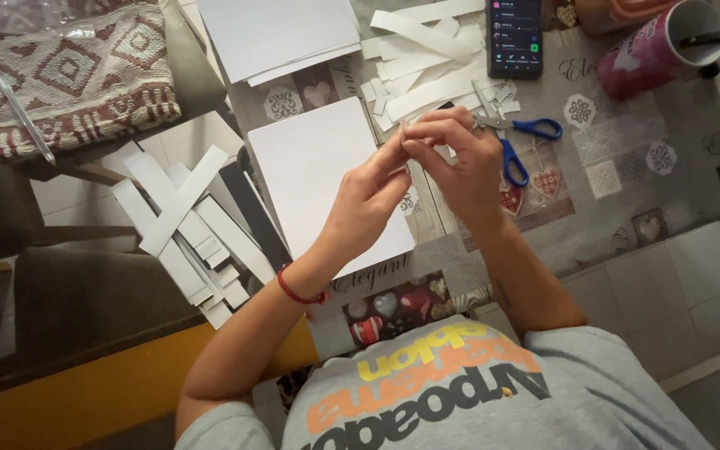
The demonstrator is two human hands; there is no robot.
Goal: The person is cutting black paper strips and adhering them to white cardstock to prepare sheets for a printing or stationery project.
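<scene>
Grey shirt with orange and yellow lettering fills the bottom edge, nearest the lens. Above it both hands meet over the counter: the left hand, a red cord at its wrist, and the right hand pinch a small white paper piece between their fingertips, closed narrowly on it. Just beside the right hand lie blue-handled scissors. A white sheet lies under the left hand, cut paper strips beyond, a phone and pink mug farther off
</scene>
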